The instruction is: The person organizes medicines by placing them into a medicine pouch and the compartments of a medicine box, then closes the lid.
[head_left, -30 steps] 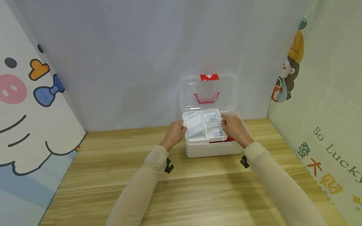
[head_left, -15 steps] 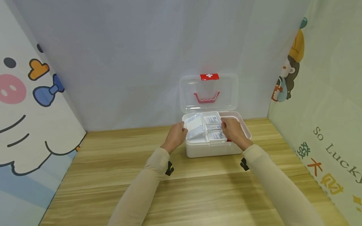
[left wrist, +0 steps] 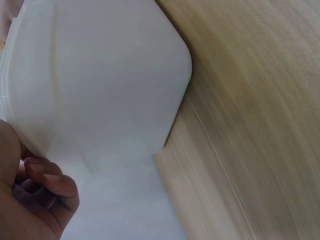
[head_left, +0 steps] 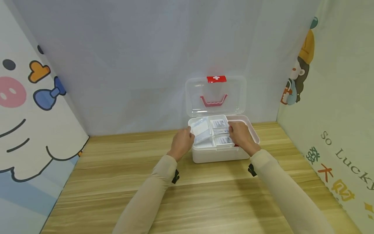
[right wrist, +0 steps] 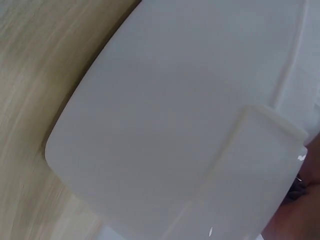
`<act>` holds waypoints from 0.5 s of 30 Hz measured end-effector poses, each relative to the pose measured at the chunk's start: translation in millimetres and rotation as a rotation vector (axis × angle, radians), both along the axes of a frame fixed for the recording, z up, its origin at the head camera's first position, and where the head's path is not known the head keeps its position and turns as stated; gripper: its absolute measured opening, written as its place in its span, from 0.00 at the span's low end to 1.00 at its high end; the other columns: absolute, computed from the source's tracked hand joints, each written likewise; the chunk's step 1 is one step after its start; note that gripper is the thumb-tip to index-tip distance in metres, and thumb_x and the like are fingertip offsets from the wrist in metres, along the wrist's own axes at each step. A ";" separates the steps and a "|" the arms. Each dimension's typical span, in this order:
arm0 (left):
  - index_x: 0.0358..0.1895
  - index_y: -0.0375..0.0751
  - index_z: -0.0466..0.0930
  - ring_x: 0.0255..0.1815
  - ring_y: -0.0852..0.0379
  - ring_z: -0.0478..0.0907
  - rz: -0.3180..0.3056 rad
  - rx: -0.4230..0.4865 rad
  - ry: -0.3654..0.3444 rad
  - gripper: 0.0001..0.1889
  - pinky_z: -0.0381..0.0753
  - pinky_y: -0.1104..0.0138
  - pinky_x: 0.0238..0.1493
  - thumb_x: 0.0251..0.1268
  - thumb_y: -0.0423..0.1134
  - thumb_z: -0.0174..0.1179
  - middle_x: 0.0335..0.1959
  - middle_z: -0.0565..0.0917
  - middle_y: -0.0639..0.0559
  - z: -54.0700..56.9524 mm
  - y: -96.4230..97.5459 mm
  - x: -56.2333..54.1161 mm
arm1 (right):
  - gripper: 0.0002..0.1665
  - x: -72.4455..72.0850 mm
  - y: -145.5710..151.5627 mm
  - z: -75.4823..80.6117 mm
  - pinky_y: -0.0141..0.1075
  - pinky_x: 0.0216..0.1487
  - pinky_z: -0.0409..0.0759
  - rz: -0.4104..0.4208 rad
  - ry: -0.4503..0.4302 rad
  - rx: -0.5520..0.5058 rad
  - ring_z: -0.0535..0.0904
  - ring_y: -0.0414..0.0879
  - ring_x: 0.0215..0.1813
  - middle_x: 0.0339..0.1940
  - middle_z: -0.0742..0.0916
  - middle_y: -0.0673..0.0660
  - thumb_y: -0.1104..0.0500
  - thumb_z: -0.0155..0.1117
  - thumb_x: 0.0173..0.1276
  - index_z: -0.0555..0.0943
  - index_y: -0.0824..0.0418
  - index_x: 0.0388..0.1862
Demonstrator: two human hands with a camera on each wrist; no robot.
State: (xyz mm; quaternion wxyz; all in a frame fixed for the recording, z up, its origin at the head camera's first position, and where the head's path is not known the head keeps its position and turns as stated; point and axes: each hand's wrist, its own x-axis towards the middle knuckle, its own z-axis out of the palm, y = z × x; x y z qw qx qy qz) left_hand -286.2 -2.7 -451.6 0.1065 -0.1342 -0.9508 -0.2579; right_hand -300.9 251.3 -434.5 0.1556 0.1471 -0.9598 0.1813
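Note:
A white first-aid box (head_left: 219,157) stands with its clear lid (head_left: 235,92) raised at the back. Inside its left part lies a white divided tray (head_left: 208,143), level with the rim. A large packet (head_left: 200,129) fills the tray's left compartment, small printed packets (head_left: 218,123) the right ones. My left hand (head_left: 181,143) pinches the tray's left edge; in the left wrist view its fingers (left wrist: 64,187) curl beside the box's rim. With curled fingers my right hand (head_left: 242,135) grips the tray's right side. Only part of that hand shows past the box (right wrist: 150,125) in the right wrist view.
The box rests on a wood-grain table (head_left: 117,169), near its back edge. Behind it hangs a pale curtain (head_left: 131,65), close to the lid. Printed cloth panels (head_left: 336,107) border the table on both sides. Something red (head_left: 236,145) shows below the right hand.
The tray, tilted with its right side higher a second ago, has gone down and now lies level in the box. Both hands have kept to its edges, moving only slightly.

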 end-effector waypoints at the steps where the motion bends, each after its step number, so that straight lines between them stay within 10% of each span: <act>1: 0.45 0.30 0.78 0.22 0.54 0.72 0.003 0.002 0.000 0.11 0.75 0.66 0.22 0.68 0.33 0.49 0.27 0.80 0.42 0.3 0.1 0.3 | 0.08 0.3 -0.3 0.2 0.46 0.33 0.74 0.000 0.001 0.001 0.72 0.53 0.30 0.25 0.79 0.63 0.67 0.52 0.70 0.77 0.68 0.32; 15: 0.55 0.28 0.77 0.24 0.54 0.75 0.033 -0.012 0.000 0.16 0.79 0.64 0.25 0.70 0.34 0.50 0.33 0.84 0.39 -0.8 3.7 3.0 | 0.08 3.8 -1.6 -1.4 0.53 0.38 0.76 -0.011 0.071 0.002 0.76 0.57 0.32 0.27 0.81 0.65 0.68 0.55 0.68 0.76 0.67 0.28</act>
